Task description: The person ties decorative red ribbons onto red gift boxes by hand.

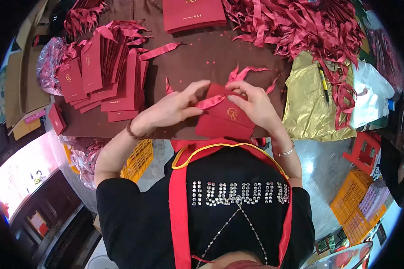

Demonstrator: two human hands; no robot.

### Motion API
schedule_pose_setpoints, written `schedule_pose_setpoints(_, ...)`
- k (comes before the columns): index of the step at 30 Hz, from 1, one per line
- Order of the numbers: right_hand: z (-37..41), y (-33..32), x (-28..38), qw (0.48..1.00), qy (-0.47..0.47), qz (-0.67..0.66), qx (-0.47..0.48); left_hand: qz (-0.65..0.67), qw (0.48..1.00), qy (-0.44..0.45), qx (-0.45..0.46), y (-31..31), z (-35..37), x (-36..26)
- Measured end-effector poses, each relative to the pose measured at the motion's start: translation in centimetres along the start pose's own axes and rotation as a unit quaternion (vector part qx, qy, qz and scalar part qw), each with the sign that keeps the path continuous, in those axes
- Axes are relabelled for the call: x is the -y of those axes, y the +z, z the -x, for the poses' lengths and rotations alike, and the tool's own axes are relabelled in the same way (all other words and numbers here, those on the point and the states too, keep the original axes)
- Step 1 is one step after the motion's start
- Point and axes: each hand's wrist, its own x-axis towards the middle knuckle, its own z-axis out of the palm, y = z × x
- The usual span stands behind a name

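A flat dark red paper pouch (pixel 226 117) with a gold logo lies at the front edge of the table, under both hands. A shiny red ribbon (pixel 211 102) crosses its upper part, with more loose ribbon behind it. My left hand (pixel 177 106), with a beaded bracelet at the wrist, pinches the ribbon's left end between thumb and fingers. On the other side, my right hand (pixel 256 104) is closed on the ribbon at the pouch's top right, the thumb on its face. My fingers partly hide where the ribbon meets the pouch.
Left of me stand stacks of red pouches (pixel 119 96) with ribbons. Another pouch stack (pixel 195 18) sits at the far side. A big heap of red ribbons (pixel 300 27) lies far right, near gold wrapping (pixel 307 103) with a yellow pen (pixel 323 83). Orange crates (pixel 352 197) stand on the floor.
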Motion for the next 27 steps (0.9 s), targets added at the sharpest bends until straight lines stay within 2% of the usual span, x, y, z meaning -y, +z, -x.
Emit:
schedule_pose_setpoints(2,-0.2,0.3,-0.3,1.000,-0.011,0.013,-0.003,-0.050,0.999,-0.001,0.001,-0.7,1.5,1.0)
schedule_pose_setpoints(3,-0.3,0.4,-0.5,0.999,-0.021,0.026,-0.009,-0.054,0.997,0.024,-0.056,-0.6,2.5,1.0)
schedule_pose_setpoints(4,-0.3,0.4,-0.6,0.999,-0.020,0.026,-0.009,-0.054,0.997,0.024,-0.056,-0.9,3.1,1.3)
schedule_pose_setpoints(6,-0.5,0.5,-0.8,0.997,-0.036,0.072,-0.006,-0.090,0.987,0.004,-0.135,-1.4,4.2,2.1)
schedule_pose_setpoints(7,-0.5,0.7,-1.0,0.997,-0.037,0.072,-0.006,-0.177,0.966,0.032,-0.185,-1.4,4.7,3.0)
schedule_pose_setpoints(8,-0.5,0.8,-1.3,0.994,-0.064,0.087,-0.024,-0.177,0.966,0.032,-0.186,-1.4,5.0,3.1)
schedule_pose_setpoints(10,-0.4,0.6,-1.5,0.990,-0.090,0.102,-0.042,-0.275,0.927,0.082,-0.241,-1.4,5.6,3.1)
schedule_pose_setpoints(11,-0.3,0.2,-1.6,0.970,-0.146,0.175,-0.089,-0.354,0.894,0.098,-0.255,-1.5,5.8,3.4)
schedule_pose_setpoints(12,-0.2,-0.3,-1.6,0.938,-0.200,0.247,-0.135,-0.354,0.895,0.097,-0.255,-1.4,5.7,3.3)
schedule_pose_setpoints(14,0.9,-1.5,-0.8,0.936,-0.164,0.242,-0.197,-0.475,0.780,0.197,-0.356,-1.1,5.1,2.5)
schedule_pose_setpoints(15,1.4,-2.0,-1.4,0.933,-0.155,0.244,-0.213,-0.473,0.781,0.198,-0.356,-0.9,5.0,1.7)
schedule_pose_setpoints(17,2.4,-2.8,-2.6,0.928,-0.141,0.251,-0.235,-0.556,0.673,0.153,-0.463,-0.4,4.8,0.1)
schedule_pose_setpoints(22,4.7,-2.8,-3.6,0.942,-0.075,0.244,-0.217,-0.604,0.662,0.103,-0.433,-1.4,4.1,0.5)
schedule_pose_setpoints(24,4.7,-2.6,-3.6,0.947,-0.091,0.236,-0.199,-0.565,0.736,0.047,-0.370,-1.3,3.6,1.1)
schedule_pose_setpoints(26,4.8,-2.1,-3.1,0.954,-0.108,0.220,-0.175,-0.548,0.748,0.080,-0.365,-1.2,3.1,1.3)
schedule_pose_setpoints(27,4.9,-1.8,-3.4,0.958,-0.098,0.224,-0.153,-0.502,0.780,0.070,-0.367,-1.2,2.9,1.4)
